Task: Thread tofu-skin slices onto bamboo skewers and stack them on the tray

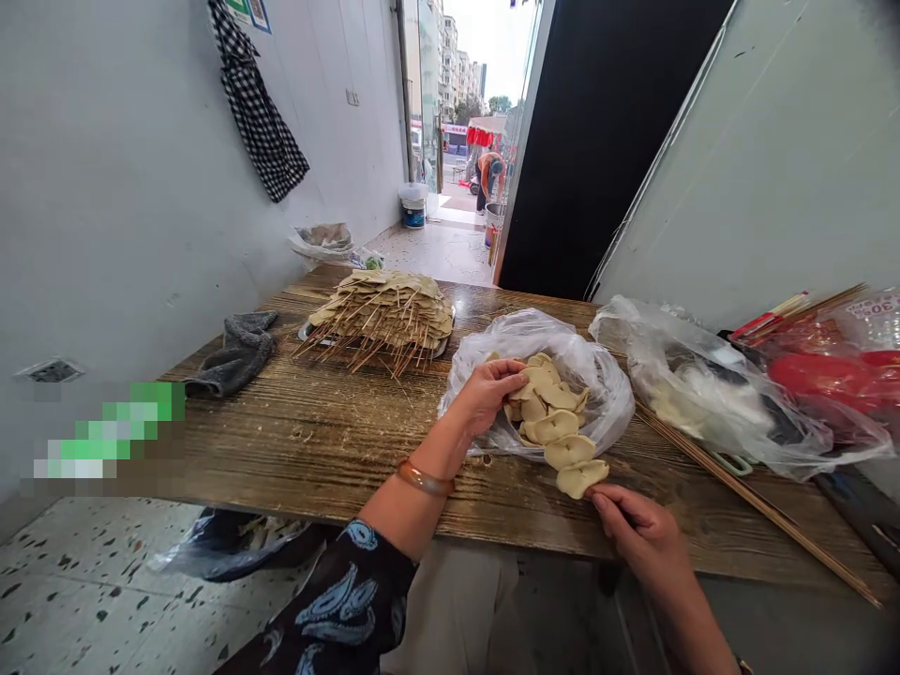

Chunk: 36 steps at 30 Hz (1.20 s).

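Note:
Flat beige food slices [571,452], with small slits or dents in their middles, run in an overlapping row from a clear plastic bag [610,394] toward me. At the near end, my right hand [643,530] pinches the edge of the last slice; any stick inside the row is hidden. My left hand [492,389] reaches over the bag, its thumb and fingers closed on a slice at the far end. More loose slices [545,370] lie in the bag. Farther left, a heap of skewered slices [386,305] is piled on a metal tray [304,332], sticks pointing toward me.
A grey cloth [235,356] lies at the wooden table's [337,450] left edge. To the right are long thin sticks [766,511], another plastic bag [703,375] and red packaging [822,375]. Beyond the table, a person [490,178] bends over outside the doorway, near buckets [413,206].

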Tool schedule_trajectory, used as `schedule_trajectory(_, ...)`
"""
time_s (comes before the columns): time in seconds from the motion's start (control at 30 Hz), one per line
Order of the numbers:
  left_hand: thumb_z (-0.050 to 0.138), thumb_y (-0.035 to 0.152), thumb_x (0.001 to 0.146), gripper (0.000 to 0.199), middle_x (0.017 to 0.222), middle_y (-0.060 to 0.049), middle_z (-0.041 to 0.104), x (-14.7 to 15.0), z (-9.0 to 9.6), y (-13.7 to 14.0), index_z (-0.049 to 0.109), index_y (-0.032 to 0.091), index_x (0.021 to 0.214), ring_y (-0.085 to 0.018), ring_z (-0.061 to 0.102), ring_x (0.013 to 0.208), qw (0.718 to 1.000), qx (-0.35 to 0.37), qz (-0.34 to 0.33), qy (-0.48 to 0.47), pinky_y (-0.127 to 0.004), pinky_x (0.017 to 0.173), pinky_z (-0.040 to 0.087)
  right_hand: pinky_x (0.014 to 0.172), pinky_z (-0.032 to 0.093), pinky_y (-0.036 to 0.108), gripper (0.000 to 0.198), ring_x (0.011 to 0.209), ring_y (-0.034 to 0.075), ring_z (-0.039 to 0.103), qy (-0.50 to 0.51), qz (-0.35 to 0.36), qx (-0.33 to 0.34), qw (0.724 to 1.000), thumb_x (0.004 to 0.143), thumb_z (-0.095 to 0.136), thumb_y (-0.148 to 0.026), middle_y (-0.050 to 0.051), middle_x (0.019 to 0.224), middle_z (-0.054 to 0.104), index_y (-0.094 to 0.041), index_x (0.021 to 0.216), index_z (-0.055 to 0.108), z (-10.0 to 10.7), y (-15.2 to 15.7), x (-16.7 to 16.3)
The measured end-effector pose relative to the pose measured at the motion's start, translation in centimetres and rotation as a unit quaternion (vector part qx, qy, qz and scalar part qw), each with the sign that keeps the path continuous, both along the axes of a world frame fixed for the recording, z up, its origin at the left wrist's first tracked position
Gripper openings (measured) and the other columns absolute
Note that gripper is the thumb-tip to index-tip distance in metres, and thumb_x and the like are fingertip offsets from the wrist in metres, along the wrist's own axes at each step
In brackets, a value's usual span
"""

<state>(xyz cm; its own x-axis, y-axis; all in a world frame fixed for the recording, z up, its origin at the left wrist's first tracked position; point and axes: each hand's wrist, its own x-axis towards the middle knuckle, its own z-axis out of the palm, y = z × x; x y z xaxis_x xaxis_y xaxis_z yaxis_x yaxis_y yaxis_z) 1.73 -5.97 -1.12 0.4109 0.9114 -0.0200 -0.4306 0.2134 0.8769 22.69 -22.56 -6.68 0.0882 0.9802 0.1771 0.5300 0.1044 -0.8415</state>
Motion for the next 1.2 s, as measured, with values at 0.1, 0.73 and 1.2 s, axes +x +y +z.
schedule_trajectory(0.1,0.083,0.033,0.054,0.037,0.066,0.001,0.059,0.0,0.0,0.0,0.069,0.012,0.081,-0.005,0.048,0.054,1.000,-0.006,0.000,-0.007,-0.019,0.049,0.033,0.046,0.044,0.023,0.028,0.048,0.014,0.054,0.004,-0.003,0.004,1.000,0.085,0.056,-0.042,0.001,0.059,0.062,-0.020,0.084,0.074,0.2,0.1,-0.1)
schedule_trajectory(0.73,0.079,0.028,0.058,0.031,0.069,-0.001,0.062,0.6,0.2,-0.5,0.069,0.011,0.081,-0.007,0.051,0.060,0.999,0.037,0.023,0.022,-0.019,0.058,0.036,0.045,0.041,0.022,0.031,0.047,0.012,0.051,0.011,-0.016,-0.011,1.000,0.087,0.055,-0.043,0.000,0.058,0.060,-0.017,0.087,0.072,0.3,0.0,-0.4)
schedule_trajectory(1.2,0.065,0.026,0.070,0.021,0.073,-0.002,0.062,0.9,-0.5,-0.3,0.068,0.011,0.084,-0.009,0.049,0.063,0.965,0.192,0.069,0.168,-0.019,0.056,0.036,0.049,0.040,0.023,0.033,0.050,0.013,0.051,-0.016,-0.020,0.006,1.000,0.088,0.052,-0.043,-0.001,0.055,0.056,-0.017,0.084,0.072,0.6,0.5,-1.2)
